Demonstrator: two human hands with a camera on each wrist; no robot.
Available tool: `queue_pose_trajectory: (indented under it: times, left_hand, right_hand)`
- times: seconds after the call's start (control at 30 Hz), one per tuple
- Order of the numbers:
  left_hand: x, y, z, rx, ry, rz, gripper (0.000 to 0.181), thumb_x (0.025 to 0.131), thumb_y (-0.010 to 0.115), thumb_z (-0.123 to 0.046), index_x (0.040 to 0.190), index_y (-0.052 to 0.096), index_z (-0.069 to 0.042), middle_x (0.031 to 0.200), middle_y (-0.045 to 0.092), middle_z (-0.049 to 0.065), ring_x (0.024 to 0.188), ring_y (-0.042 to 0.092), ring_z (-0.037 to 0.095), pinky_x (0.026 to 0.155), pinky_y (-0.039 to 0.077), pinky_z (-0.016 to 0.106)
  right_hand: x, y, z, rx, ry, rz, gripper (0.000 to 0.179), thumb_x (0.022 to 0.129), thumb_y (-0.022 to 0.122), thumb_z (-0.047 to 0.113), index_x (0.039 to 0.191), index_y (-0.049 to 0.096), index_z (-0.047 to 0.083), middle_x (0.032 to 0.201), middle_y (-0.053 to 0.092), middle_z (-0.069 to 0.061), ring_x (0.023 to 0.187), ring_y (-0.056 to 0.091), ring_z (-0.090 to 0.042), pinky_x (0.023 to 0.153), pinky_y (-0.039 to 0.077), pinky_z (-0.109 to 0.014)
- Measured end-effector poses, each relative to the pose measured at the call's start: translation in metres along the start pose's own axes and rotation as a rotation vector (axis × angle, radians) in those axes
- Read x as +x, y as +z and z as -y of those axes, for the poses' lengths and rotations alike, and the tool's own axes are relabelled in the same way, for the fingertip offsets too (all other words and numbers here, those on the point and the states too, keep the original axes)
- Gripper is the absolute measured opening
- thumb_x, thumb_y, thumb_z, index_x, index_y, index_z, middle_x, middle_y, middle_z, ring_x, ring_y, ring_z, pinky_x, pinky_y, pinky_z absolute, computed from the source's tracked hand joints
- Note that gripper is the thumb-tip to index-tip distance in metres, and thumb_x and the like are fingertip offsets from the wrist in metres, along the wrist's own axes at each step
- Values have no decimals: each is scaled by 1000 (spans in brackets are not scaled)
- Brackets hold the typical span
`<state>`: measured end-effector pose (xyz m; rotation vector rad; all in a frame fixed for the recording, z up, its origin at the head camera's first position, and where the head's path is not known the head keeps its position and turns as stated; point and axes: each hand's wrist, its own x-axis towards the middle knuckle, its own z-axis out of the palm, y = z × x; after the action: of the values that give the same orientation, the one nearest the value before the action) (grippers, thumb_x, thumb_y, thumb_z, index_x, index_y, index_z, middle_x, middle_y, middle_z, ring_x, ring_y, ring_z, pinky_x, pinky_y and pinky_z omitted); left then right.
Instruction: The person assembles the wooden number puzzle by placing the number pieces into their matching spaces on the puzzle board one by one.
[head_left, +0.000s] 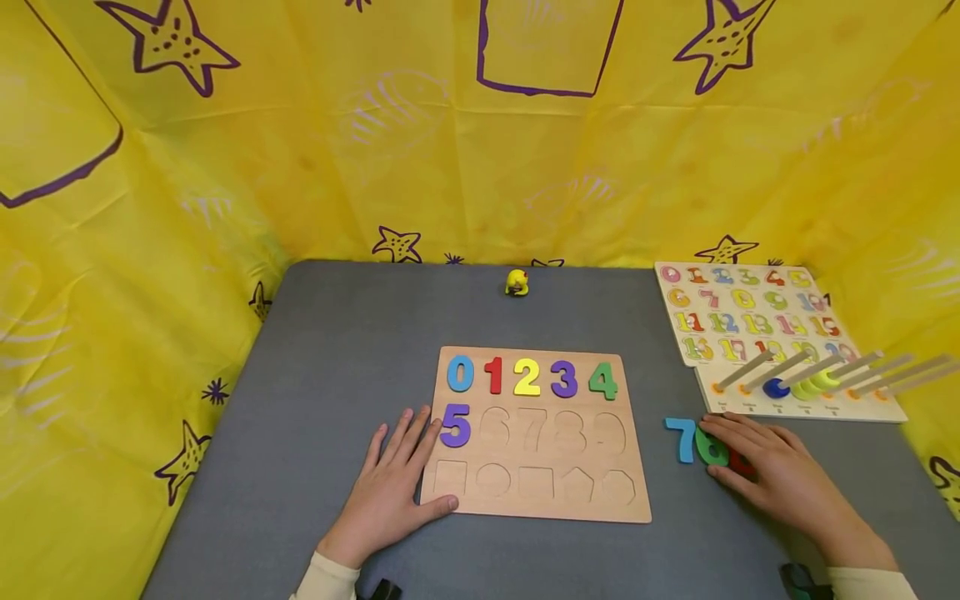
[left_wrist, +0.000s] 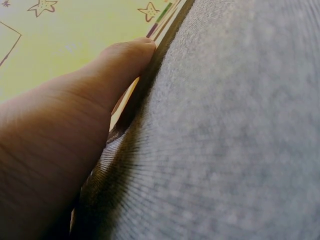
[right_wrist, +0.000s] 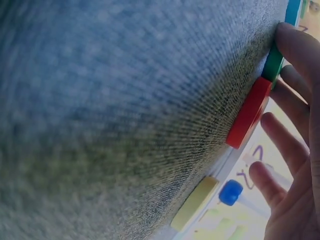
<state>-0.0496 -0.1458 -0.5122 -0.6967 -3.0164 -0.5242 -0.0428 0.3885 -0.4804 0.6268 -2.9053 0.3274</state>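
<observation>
My left hand [head_left: 390,492] lies along the left edge of a wooden number board [head_left: 540,507], fingers straight and thumb at its lower left corner. Seated in the board are the blue 0 [head_left: 461,373], red 1, yellow 2, purple 3, green 4 and a purple 5 [head_left: 455,426]. To the right of the board, my right hand [head_left: 772,471] has thumb and forefinger at either side of a green number [head_left: 711,450] resembling a 6. Beside it lie a blue 7 [head_left: 681,438] and a red piece [right_wrist: 250,112], partly covered by the hand in the head view.
A yellow piece [right_wrist: 195,202] lies past the red one in the right wrist view. Behind my right hand stand a pegged counting board [head_left: 795,403] with upright rods and a printed number board [head_left: 678,308]. A small yellow toy [head_left: 517,282] sits at the table's back edge.
</observation>
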Motion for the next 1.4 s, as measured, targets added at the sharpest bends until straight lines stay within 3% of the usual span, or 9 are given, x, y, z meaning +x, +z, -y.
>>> queue_pose_trajectory:
  times: [0.27,0.5,0.7,0.93,1.17,1.4]
  left_hand:
    - [-2,1,2,-7,-8,17,106,84,57,-80,162,28,-13,169,16,7,155,8,30,120,1,57]
    - [-1,-2,6,4,14,-10,106,84,59,-78,162,28,-12,169,17,7,155,10,31,120,4,57]
    - [1,-3,5,-1,-10,35,108,84,57,-80,163,21,-16,170,11,4,155,3,27,121,-1,55]
    - [1,-1,4,-1,-4,13,107,84,58,-79,162,26,-14,169,15,6,155,7,29,120,2,57]
    - [1,-2,3,-21,0,4,107,84,59,-78,162,27,-13,169,15,7,155,7,30,120,2,57]
    - [1,-2,2,-26,-7,15,107,83,60,-78,162,27,-13,169,15,7,155,6,30,120,1,57]
  right_hand:
    - [1,0,1,-6,-35,-58,70,72,91,30,134,65,13,130,64,-10,117,56,-32,89,38,-53]
    - [8,-6,9,13,-52,-127,70,71,91,31,134,67,15,132,64,-6,116,57,-30,91,38,-50]
    - [25,-19,34,13,-89,-142,73,69,91,29,136,66,16,136,62,-3,120,57,-28,95,35,-44]
    - [51,-20,65,44,-187,-117,67,76,86,34,137,65,14,136,62,-5,121,58,-27,96,38,-50]
    - [78,-6,99,64,-273,-97,64,80,85,38,136,66,12,136,63,-3,122,58,-25,95,41,-48]
    - [105,15,136,78,-281,-21,60,83,83,42,134,67,15,136,62,-1,126,56,-23,99,43,-49]
